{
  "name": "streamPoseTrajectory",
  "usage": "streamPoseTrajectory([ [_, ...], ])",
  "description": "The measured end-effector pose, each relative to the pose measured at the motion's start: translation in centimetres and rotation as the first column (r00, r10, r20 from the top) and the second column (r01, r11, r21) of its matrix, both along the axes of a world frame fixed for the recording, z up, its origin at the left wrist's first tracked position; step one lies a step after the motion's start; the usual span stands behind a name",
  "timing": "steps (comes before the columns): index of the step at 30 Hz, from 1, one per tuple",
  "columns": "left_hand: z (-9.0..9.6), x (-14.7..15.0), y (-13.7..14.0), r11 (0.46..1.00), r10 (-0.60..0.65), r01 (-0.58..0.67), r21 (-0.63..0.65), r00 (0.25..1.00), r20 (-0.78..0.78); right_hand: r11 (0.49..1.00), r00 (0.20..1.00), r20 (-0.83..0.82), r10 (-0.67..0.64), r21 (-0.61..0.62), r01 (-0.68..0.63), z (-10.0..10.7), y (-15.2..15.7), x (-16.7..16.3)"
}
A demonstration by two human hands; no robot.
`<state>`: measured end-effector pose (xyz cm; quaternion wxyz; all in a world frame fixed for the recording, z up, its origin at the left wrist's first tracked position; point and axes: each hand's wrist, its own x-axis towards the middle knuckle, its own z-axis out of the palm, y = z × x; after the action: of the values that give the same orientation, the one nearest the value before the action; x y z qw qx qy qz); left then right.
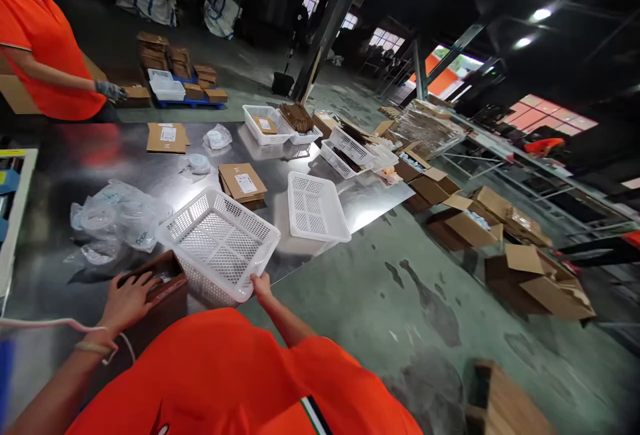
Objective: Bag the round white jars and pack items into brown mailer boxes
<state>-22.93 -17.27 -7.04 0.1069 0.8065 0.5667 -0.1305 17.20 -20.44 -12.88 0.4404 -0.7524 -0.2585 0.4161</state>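
Your right hand [261, 287], nearer, pinches white perforated plastic basket [220, 241] by corner, at shiny metal table [370, 203] near edge; long axis runs away leftward. Left hand [126, 301] part-spread over brown cardboard box [173, 283]; grip unclear.

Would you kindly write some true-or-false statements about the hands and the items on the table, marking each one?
1. The right hand holds the nearest white basket by a corner. True.
2. The clear plastic bags lie inside that basket. False: they lie on the table beside it.
3. The left hand is at the open brown box. True.
4. The co-worker's visible hand is bare. False: it wears a glove.
5. The cardboard stack beyond the basket bears a white label. True.
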Motion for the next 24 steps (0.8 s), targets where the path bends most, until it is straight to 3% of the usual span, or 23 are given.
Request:
streamPoseTrajectory([
  [9, -0.5, -0.2, 0.2, 1.000, 0.019, -0.020, 0.018, 0.999, 0.043, 0.996, 0.994, -0.087, -0.065, -0.061, 0.060, 1.8, 0.1, -0.5],
  [17, -1.0, -0.3, 0.1, 1.000, 0.010, -0.011, 0.015, 0.999, 0.040, 0.997, 0.988, -0.153, -0.038, 0.057, 0.047, 5.4, 1.3, -0.3],
  [20, -1.1, -0.4, 0.1, 1.000, 0.019, -0.020, 0.024, 0.998, 0.060, 0.992, 0.989, -0.149, -0.008, 0.121, 0.026, 7.7, 4.9, 0.0],
  [24, -1.3, -0.5, 0.2, 0.999, 0.015, -0.016, 0.034, 0.998, 0.057, 0.973, 0.995, -0.070, 0.077, 0.223, -0.059, 11.0, 14.3, -1.4],
])
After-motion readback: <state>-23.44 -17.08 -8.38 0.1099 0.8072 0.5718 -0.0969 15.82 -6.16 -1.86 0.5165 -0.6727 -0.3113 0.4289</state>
